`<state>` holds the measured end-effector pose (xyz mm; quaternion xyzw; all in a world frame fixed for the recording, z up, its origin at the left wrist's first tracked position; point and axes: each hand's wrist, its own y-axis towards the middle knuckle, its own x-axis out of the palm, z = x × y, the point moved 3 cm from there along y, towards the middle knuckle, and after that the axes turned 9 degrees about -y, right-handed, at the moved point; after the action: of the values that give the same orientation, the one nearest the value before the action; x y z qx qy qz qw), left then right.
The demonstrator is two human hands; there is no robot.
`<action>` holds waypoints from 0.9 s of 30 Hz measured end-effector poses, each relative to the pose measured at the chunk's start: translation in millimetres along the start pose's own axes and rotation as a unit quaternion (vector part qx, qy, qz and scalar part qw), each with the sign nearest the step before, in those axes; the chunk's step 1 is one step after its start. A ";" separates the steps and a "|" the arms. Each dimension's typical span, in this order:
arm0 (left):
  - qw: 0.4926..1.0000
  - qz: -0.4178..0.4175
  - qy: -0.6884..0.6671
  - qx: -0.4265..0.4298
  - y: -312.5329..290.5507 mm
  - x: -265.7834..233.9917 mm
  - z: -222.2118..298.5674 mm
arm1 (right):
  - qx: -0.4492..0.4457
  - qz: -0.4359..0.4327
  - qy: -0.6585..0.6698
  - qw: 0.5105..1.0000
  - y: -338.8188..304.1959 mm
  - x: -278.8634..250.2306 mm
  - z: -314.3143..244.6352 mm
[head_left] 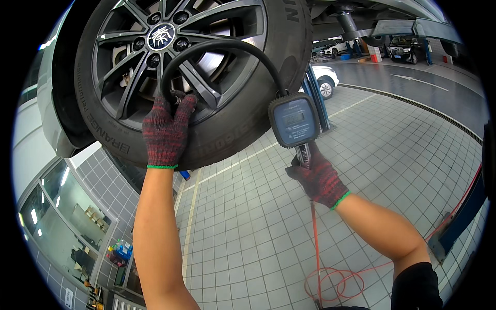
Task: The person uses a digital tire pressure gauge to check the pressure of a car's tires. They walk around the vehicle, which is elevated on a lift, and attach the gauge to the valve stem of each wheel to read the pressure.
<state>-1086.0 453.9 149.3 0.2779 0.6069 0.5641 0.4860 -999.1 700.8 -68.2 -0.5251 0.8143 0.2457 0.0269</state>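
Note:
A raised car's wheel (170, 57) with a dark alloy rim and black tyre (258, 93) fills the upper left. My left hand (166, 129), in a dark red knit glove, presses the end of a black hose (217, 46) against the rim where the valve sits. The hose arcs over to a tyre inflator gauge (294, 121) with a grey digital display. My right hand (318, 175), gloved the same way, grips the gauge's handle just below the display.
An orange air line (330, 279) coils on the grey tiled floor (258, 222) below the gauge. A blue lift post (318, 98) stands behind the tyre. Parked cars (408, 49) are at the far right back; glass-walled rooms lie at the left.

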 end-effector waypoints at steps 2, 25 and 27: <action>1.000 0.003 0.018 0.001 0.7 -1.6 -6.8 | -0.002 -0.002 0.002 1.000 -2.3 0.6 -4.0; 1.000 -0.005 0.004 0.006 -1.9 0.2 -2.1 | -0.012 0.002 -0.008 1.000 0.7 1.6 -1.7; 1.000 -0.006 -0.010 0.003 -1.1 -0.9 -1.2 | -0.011 -0.003 -0.001 1.000 2.1 2.8 0.0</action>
<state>-1086.5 452.3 148.4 0.2811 0.6054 0.5563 0.4949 -1002.2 699.1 -68.3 -0.5280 0.8098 0.2548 0.0229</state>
